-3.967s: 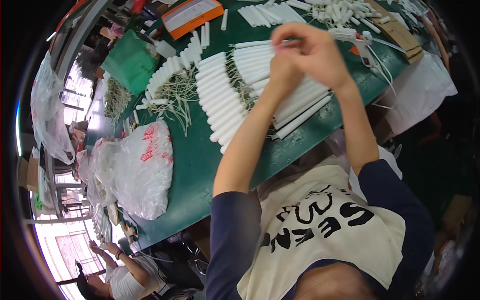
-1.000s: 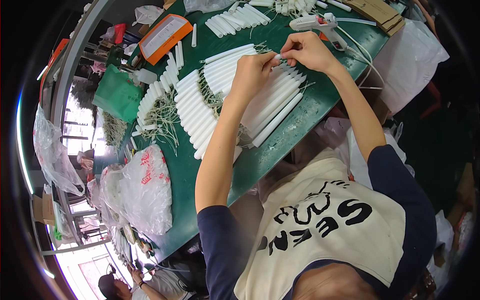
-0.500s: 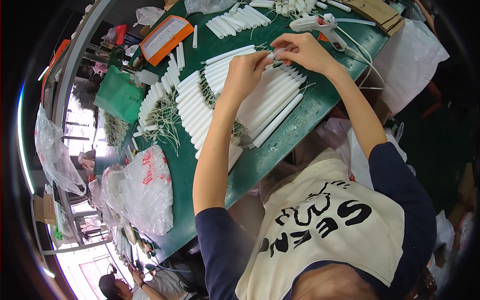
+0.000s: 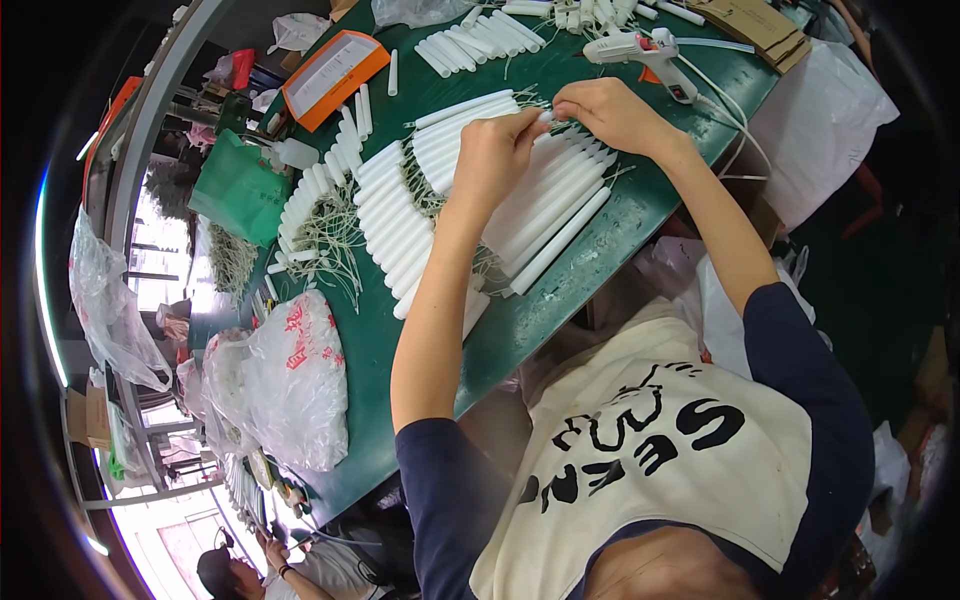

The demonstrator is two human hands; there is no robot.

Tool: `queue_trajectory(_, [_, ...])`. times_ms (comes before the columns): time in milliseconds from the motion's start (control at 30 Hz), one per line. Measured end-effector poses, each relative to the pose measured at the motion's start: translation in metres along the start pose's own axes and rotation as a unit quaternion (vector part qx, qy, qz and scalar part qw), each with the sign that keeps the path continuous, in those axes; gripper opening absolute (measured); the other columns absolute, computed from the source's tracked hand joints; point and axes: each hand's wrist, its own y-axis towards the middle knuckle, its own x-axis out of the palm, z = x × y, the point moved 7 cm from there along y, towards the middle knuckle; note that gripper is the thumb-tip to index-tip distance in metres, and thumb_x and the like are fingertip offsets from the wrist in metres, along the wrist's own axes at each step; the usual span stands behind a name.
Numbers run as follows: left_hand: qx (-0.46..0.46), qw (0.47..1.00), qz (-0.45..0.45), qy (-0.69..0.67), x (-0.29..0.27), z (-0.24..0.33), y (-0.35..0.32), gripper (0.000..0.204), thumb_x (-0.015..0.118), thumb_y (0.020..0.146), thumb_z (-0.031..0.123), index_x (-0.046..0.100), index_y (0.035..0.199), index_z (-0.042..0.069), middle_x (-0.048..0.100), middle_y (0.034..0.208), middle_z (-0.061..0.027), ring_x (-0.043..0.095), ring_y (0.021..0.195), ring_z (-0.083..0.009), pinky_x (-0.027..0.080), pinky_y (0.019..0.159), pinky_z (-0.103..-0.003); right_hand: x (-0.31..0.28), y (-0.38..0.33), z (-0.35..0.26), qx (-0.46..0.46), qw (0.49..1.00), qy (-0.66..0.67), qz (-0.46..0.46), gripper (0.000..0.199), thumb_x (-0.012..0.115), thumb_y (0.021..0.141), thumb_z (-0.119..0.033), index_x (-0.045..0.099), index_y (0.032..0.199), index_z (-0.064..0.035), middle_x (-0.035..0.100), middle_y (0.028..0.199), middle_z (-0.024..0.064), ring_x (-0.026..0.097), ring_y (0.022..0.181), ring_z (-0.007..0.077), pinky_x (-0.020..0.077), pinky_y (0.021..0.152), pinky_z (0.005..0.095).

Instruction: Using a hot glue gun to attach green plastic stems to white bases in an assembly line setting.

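My left hand (image 4: 493, 152) and my right hand (image 4: 607, 113) meet above rows of slim white candle-like tubes (image 4: 545, 205). Both hands are closed in a pinch at one small white piece (image 4: 546, 117), possibly the end of a tube; most of it is hidden by my fingers. Thin pale wires trail from many of the tubes, bunched in a tangle (image 4: 335, 225) to the left. One white tube (image 4: 560, 240) lies along the near right edge of the rows.
A white glue gun (image 4: 625, 47) with a cord lies on the green table (image 4: 530, 330) beyond my right hand. At the left are an orange-edged box (image 4: 335, 80), a green bag (image 4: 240, 188) and a clear plastic bag (image 4: 300, 385). Another person (image 4: 325, 570) sits at lower left.
The fingers of my right hand have drawn closer together around the small white piece. My left hand has stayed nearly in place.
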Motion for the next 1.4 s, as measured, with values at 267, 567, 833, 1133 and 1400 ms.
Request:
queue_trajectory(267, [0.013,1.0,0.012,0.02,0.0,-0.01,-0.002,0.017,0.061,0.083,0.013,0.065,0.095,0.002,0.062,0.064,-0.0125,0.054,0.05,-0.0189,0.043,0.054,-0.026,0.008,0.005,0.006,0.061,0.996,0.014,-0.059,0.022,0.053,0.086,-0.022,0.061,0.085,-0.001,0.06,0.075,0.0134,0.058,0.074,0.0319,0.0452,0.067,0.0372])
queue_trajectory(567, [-0.065,0.996,-0.002,-0.067,0.0,-0.015,-0.003,0.014,0.064,0.077,0.012,0.067,0.086,0.002,0.058,0.064,-0.0177,0.055,0.052,-0.0308,0.043,0.051,-0.032,0.003,0.005,-0.006,-0.042,0.999,-0.001,0.008,0.019,0.057,0.081,-0.019,0.062,0.081,-0.0001,0.062,0.076,0.0127,0.058,0.072,0.0306,0.0454,0.066,0.0367])
queue_trajectory(833, [0.014,0.997,0.035,0.061,-0.001,0.002,-0.002,0.016,0.066,0.075,0.01,0.068,0.09,0.005,0.06,0.059,-0.0115,0.051,0.046,-0.0197,0.04,0.049,-0.025,0.019,0.01,0.014,0.123,0.981,0.111,-0.097,0.025,0.055,0.084,-0.02,0.062,0.076,0.002,0.054,0.058,0.0104,0.048,0.053,0.0157,0.039,0.052,0.0295])
queue_trajectory(1133, [-0.041,0.999,0.014,-0.001,0.008,-0.012,-0.003,0.015,0.065,0.073,0.014,0.068,0.085,0.006,0.062,0.069,-0.0148,0.058,0.059,-0.0296,0.046,0.056,-0.034,0.014,0.001,0.025,0.15,0.987,0.045,-0.03,0.036,0.055,0.084,-0.035,0.064,0.073,-0.0022,0.06,0.063,0.0117,0.058,0.058,0.0262,0.0447,0.059,0.034])
queue_trajectory(1400, [-0.008,0.997,-0.03,0.069,0.011,-0.009,0.0,0.015,0.064,0.073,0.015,0.069,0.083,0.005,0.064,0.084,-0.0115,0.059,0.078,-0.029,0.047,0.07,-0.036,-0.024,-0.024,0.034,0.196,0.971,-0.061,0.121,0.032,0.058,0.085,-0.032,0.063,0.077,-0.0011,0.056,0.058,0.0118,0.051,0.05,0.0245,0.0395,0.05,0.0319])
